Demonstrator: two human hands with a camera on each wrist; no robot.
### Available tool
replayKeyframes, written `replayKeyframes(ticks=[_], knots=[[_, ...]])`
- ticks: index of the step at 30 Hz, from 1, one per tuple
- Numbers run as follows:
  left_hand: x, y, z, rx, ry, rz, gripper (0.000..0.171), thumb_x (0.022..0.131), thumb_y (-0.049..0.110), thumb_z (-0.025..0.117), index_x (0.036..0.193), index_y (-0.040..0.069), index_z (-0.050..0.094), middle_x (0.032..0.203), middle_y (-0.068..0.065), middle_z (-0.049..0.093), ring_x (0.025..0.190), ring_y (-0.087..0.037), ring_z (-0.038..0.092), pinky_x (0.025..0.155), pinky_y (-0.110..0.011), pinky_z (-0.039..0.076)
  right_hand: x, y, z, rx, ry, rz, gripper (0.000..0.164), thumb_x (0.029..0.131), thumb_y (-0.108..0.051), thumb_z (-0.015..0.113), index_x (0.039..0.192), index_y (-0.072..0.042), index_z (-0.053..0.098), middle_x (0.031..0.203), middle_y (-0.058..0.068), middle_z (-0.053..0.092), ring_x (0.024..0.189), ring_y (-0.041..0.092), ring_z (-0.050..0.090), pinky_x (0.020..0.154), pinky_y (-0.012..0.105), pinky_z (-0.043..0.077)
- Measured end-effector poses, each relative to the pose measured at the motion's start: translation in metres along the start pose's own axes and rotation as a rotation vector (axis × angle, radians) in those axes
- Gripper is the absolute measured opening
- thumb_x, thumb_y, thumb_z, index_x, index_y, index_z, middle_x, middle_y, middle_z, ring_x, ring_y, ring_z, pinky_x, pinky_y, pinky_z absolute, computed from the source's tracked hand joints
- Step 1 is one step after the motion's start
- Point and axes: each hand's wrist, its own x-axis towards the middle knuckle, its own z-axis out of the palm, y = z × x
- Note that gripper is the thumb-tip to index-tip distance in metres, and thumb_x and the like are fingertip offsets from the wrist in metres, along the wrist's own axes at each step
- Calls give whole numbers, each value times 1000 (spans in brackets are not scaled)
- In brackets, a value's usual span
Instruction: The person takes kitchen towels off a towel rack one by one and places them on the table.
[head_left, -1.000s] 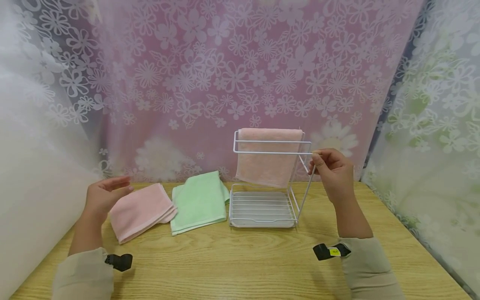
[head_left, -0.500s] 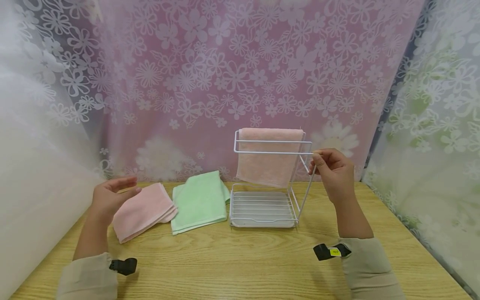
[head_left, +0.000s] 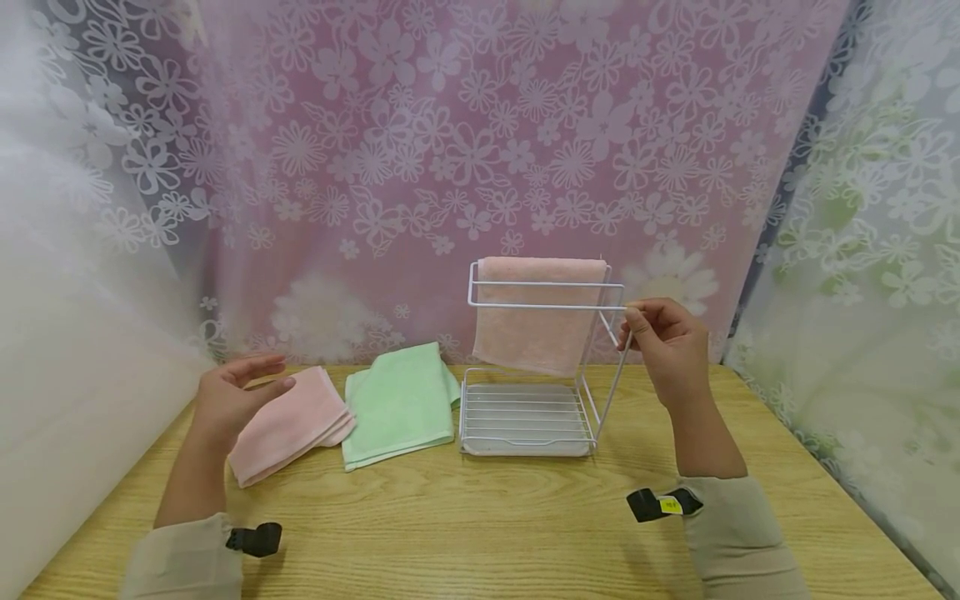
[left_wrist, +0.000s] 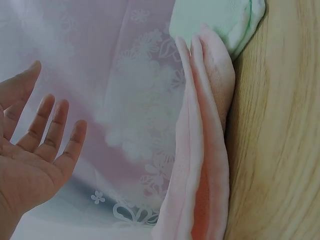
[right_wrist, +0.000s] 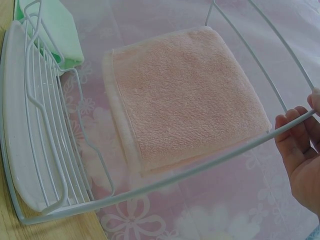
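Note:
A white wire rack [head_left: 525,306] with a slatted base over a white tray [head_left: 480,452] stands right of centre on the table. My right hand [head_left: 667,346] pinches its front upright near the top right corner. Over the rack's rear bar hangs a folded pink towel [right_wrist: 185,95]. My left hand [head_left: 234,404] hovers by a second folded pink towel [head_left: 300,421] at the left; in the left wrist view its fingers are spread, apart from the cloth. Between that towel and the rack lies a folded green towel [head_left: 401,400].
The wooden table [head_left: 465,533] ends at a pink flowered curtain [head_left: 420,167] behind the rack. Pale translucent sheets border the left and right sides. A black wrist camera [head_left: 255,540] sits on the left cuff, and another [head_left: 648,504] on the right.
My left hand has drifted right, coming further over the loose pink towel. My right hand keeps its grip on the rack, and the towels and rack stay put.

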Motion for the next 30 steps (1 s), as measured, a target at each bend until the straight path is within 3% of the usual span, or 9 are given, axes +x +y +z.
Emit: replayKeyframes(ticks=[9,15,19,25,30], knots=[[-3,3,11,-77,-6,71,43,83,7,78,124,4,66,110,13,65,102,-3,61,79,-16,53,-1,1,-1,-40,13,8,10,95,-2,62,95,7,66,75,15,61,59,21,59,62,22,55],[-5,6,17,-92,-18,115,44,83,5,77,125,2,65,112,11,64,104,-6,61,80,-18,53,0,1,-1,-21,2,1,14,95,-1,61,97,13,62,76,15,60,59,22,59,62,22,55],[-6,11,22,-98,-22,112,44,83,6,78,125,3,65,111,11,66,103,-6,62,79,-20,54,0,1,-1,-24,3,-1,13,95,-1,61,96,12,62,76,17,59,59,22,59,62,21,55],[-8,17,29,-98,-39,88,42,83,7,78,124,6,67,107,11,67,100,-7,64,78,-20,55,0,1,0,-26,13,10,23,95,-2,62,99,19,57,75,15,60,59,22,59,61,23,55],[-9,21,34,-91,-47,91,42,84,6,77,125,8,67,106,10,68,100,-8,64,79,-21,55,0,1,0,-30,16,16,15,95,-3,62,97,12,62,76,19,59,59,26,58,62,22,55]])
